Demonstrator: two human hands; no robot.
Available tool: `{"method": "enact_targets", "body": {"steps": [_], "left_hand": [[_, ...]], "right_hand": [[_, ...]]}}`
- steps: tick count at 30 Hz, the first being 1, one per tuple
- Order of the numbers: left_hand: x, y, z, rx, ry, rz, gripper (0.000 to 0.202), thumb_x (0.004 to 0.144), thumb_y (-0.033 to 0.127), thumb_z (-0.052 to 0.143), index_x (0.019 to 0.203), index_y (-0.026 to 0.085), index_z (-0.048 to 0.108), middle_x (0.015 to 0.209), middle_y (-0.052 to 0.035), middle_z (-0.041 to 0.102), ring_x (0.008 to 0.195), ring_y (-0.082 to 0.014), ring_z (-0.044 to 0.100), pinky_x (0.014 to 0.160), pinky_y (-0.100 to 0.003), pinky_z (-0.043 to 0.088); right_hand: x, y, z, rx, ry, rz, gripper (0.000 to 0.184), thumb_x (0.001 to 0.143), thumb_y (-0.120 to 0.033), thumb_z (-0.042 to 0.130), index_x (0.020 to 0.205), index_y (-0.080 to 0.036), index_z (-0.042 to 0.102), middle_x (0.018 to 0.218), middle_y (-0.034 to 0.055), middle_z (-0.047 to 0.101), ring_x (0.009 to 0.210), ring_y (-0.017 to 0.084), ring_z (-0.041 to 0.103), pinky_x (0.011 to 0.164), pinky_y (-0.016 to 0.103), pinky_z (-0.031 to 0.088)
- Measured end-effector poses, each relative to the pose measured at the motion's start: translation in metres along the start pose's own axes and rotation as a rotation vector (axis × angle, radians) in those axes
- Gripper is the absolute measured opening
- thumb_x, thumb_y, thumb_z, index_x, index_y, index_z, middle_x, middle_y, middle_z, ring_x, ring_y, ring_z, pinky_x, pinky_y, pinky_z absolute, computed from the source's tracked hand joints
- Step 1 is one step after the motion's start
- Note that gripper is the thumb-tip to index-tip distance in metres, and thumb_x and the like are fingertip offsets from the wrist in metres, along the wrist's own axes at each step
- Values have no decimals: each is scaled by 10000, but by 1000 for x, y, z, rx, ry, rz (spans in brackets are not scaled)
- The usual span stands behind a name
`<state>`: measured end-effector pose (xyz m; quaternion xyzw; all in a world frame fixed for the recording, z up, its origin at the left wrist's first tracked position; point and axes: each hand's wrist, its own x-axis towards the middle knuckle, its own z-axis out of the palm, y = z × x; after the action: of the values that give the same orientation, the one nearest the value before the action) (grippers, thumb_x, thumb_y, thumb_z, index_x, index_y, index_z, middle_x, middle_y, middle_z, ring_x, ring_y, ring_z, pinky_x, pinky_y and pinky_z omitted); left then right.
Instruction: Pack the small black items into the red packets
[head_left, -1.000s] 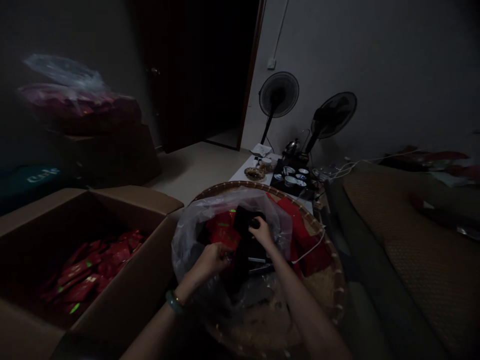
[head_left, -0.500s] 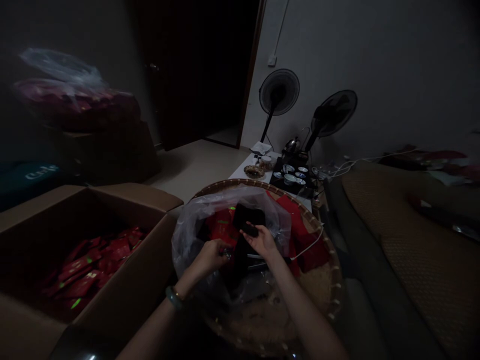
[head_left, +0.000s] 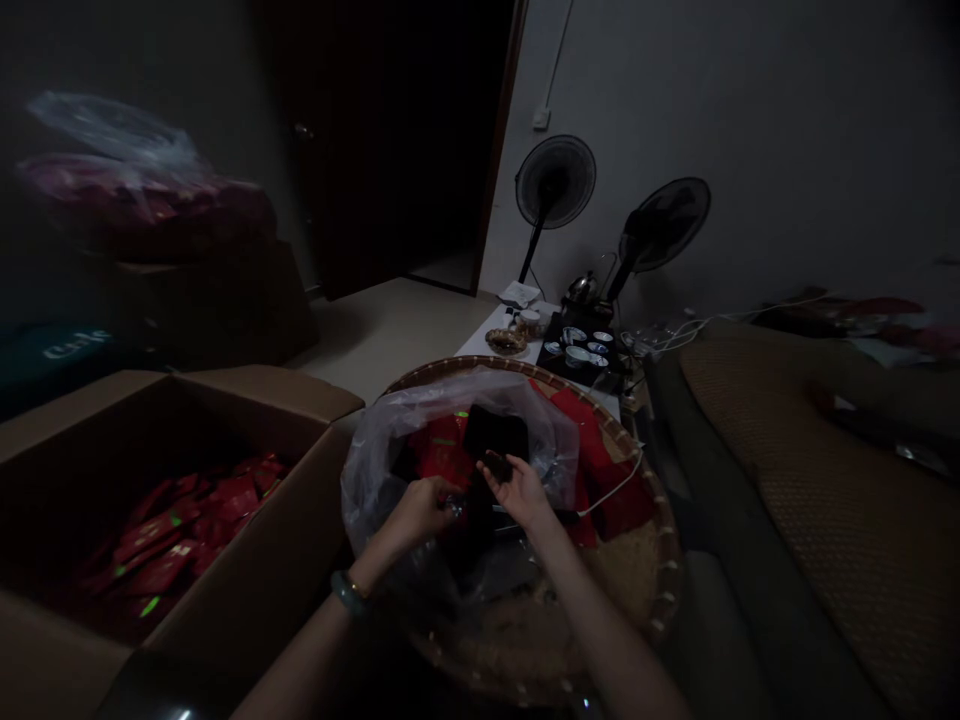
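My left hand [head_left: 421,508], with a green bangle [head_left: 349,594] at the wrist, is closed, and something small and shiny shows at its fingertips, too dark to name. To its right, my right hand [head_left: 521,492] is turned palm up, with a small dark piece [head_left: 498,466] between thumb and fingers. Both hands are over a clear plastic bag [head_left: 375,440] lying open in a round woven bamboo tray [head_left: 660,560]. Inside the bag are red packets [head_left: 444,450] and a black object [head_left: 496,428]. A white cord [head_left: 616,487] runs close by the right hand.
An open cardboard box [head_left: 255,540] of red packets [head_left: 169,540] stands at left. Behind it, a filled plastic bag [head_left: 150,200] rests on another box. Ahead are cups [head_left: 577,356] on a black tea tray and two fans [head_left: 555,182]. A woven mat [head_left: 810,480] lies at right.
My right hand's fingers have shifted slightly around the dark piece, which shows less now. The left hand stays nearly still. The whole view has moved a little.
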<state>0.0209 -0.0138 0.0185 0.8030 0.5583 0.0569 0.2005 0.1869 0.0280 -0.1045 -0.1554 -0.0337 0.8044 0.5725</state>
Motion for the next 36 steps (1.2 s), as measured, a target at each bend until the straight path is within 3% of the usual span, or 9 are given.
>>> {"method": "enact_targets", "body": {"steps": [5, 11, 18, 24, 29, 36], "left_hand": [[0, -1, 1, -25, -8, -5, 400, 631, 88, 521, 1002, 128, 665, 949, -67, 682, 797, -172, 616, 724, -231, 440], [0, 1, 0, -16, -3, -14, 400, 631, 85, 527, 1003, 132, 666, 943, -70, 682, 795, -171, 616, 724, -228, 437], [2, -5, 3, -33, -8, 24, 396, 638, 105, 521, 1004, 153, 668, 950, -63, 678, 812, -174, 611, 721, -231, 433], [0, 0, -1, -20, -20, 20, 392, 639, 108, 516, 1001, 141, 664, 936, -57, 678, 793, -166, 606, 696, -216, 419], [1, -1, 0, 14, -12, 46, 378, 637, 118, 507, 974, 163, 672, 894, -49, 680, 756, -155, 598, 658, -207, 398], [4, -8, 6, 1, 28, 24, 247, 626, 149, 523, 822, 116, 670, 731, -44, 651, 638, -142, 556, 554, -200, 344]], "right_hand": [[-2, 4, 3, 29, 4, 46, 174, 790, -196, 450, 874, -122, 584, 857, 97, 663, 911, 213, 624, 796, 405, 521], [-5, 1, 14, 109, 75, 2, 207, 803, -146, 396, 841, -118, 598, 821, 78, 667, 888, 178, 629, 818, 339, 517], [-19, 0, 24, 55, -13, 87, 237, 827, -202, 390, 928, -113, 585, 928, 108, 661, 965, 222, 609, 864, 426, 478], [-23, 0, 31, 21, -71, 56, 266, 838, -226, 424, 962, -49, 579, 935, 161, 650, 962, 210, 606, 816, 334, 513], [-33, -3, 44, -24, -75, 99, 245, 857, -180, 390, 925, -61, 593, 838, 121, 663, 848, 159, 634, 732, 240, 535], [-50, -2, 65, -260, -159, 186, 220, 825, -235, 466, 906, -75, 593, 833, 109, 651, 825, 162, 637, 809, 282, 501]]}}
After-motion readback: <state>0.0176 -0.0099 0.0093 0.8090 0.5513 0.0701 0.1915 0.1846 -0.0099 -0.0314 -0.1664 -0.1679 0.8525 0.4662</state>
